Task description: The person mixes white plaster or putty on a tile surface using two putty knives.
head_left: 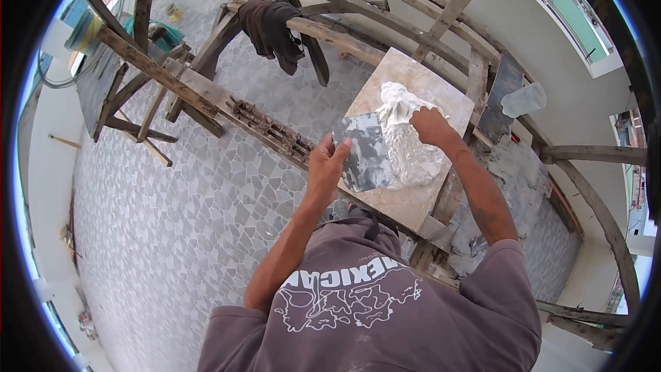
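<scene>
My left hand (326, 167) grips the near-left edge of a flat grey plate (363, 153) smeared with white, its thumb on top. The plate's right edge meets a mound of wet white plaster (414, 153). That mound is spread over a beige marbled tile (454, 98), with a thicker lump at its far end. Over the upper right part of the plaster, my right hand (431, 127) is closed in a fist, knuckles up. Whatever its fingers hold is hidden beneath the hand.
A rough wooden plank (162, 83) runs diagonally to the left of the tile. Dark cloth (270, 31) hangs over a beam beyond. To the right lie a translucent plastic container (523, 100) and a plaster-stained board (506, 186). Wooden scaffold poles (461, 0) surround the spot above patterned floor (172, 213).
</scene>
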The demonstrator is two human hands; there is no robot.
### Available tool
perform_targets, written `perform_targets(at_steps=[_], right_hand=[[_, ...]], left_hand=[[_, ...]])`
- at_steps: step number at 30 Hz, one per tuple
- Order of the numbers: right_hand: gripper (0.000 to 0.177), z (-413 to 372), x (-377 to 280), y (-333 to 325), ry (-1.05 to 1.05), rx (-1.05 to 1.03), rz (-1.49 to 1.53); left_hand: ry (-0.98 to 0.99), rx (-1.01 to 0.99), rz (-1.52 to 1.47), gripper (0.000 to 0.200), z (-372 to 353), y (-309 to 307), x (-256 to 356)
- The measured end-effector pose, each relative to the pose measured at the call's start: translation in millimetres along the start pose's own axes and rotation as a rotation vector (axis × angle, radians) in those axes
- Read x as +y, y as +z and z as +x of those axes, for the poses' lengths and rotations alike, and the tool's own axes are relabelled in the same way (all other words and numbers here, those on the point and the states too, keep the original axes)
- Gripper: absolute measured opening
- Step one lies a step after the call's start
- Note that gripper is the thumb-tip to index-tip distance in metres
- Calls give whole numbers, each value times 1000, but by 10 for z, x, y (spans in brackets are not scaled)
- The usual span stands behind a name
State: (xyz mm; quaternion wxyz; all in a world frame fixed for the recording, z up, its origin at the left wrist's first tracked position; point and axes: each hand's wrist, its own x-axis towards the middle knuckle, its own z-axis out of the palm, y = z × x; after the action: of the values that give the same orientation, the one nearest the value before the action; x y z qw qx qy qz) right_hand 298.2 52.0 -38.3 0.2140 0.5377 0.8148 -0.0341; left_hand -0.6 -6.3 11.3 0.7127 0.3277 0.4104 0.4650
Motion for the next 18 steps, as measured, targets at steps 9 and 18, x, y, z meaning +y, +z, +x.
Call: perform_targets(at_steps=[9,18], right_hand=[[16,174,-48,376,-12,7,17],[11,282,-137,568,-29,122,-47]], left_hand=[[6,-12,5,17,12,-1,38],[-17,-59,20,21,41,-38,4]])
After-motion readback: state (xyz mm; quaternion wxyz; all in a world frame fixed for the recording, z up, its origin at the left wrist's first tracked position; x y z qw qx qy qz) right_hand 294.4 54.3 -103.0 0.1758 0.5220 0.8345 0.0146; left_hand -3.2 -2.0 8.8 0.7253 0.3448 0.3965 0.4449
